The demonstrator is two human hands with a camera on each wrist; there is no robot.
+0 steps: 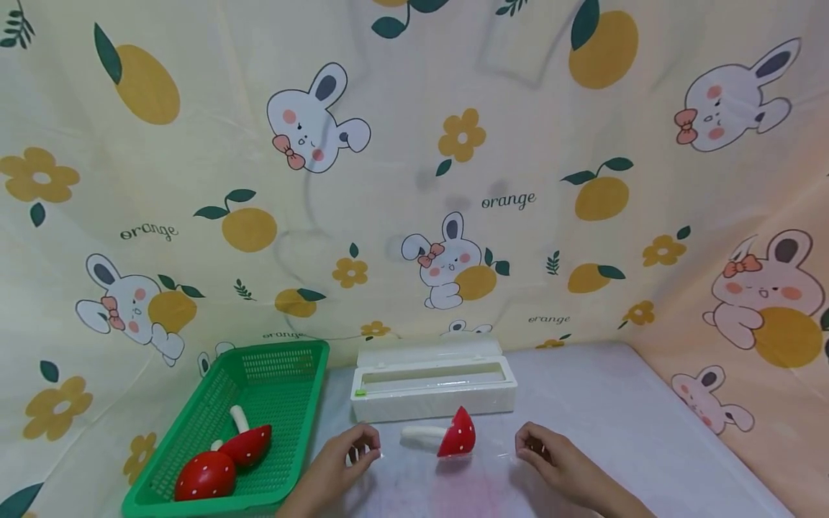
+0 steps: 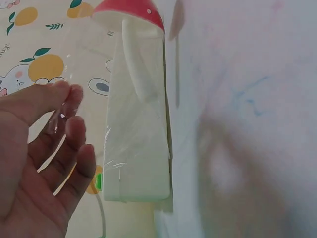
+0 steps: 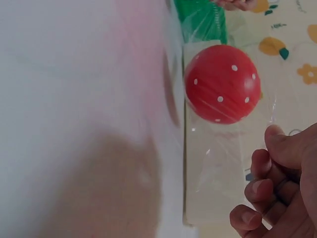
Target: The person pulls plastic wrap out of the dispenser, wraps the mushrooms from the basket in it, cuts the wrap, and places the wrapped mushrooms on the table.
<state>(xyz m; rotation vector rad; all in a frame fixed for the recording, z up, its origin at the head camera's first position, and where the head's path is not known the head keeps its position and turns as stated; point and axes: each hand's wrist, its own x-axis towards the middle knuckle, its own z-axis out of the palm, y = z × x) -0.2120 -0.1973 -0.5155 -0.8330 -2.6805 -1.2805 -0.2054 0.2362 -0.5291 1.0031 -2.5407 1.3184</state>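
Clear plastic film [image 2: 116,163] stretches between my two hands. My left hand [image 1: 346,458] pinches its left edge between thumb and index finger, the other fingers loosely bent. On the opposite side my right hand [image 1: 555,458] pinches the right edge in the same way. Between the hands lies a toy mushroom [image 1: 458,434] on its side, its red white-dotted cap to the right and its white stem to the left. The film runs along the mushroom; whether the mushroom touches the table cannot be told. In the right wrist view, the round cap [image 3: 223,84] faces the camera.
A white film dispenser box [image 1: 434,400] with its lid raised stands behind the mushroom. At left, a green basket [image 1: 315,403] holds more toy mushrooms [image 1: 206,476] with red caps. Patterned cloth [image 1: 388,180] hangs behind the pale tabletop [image 1: 583,388].
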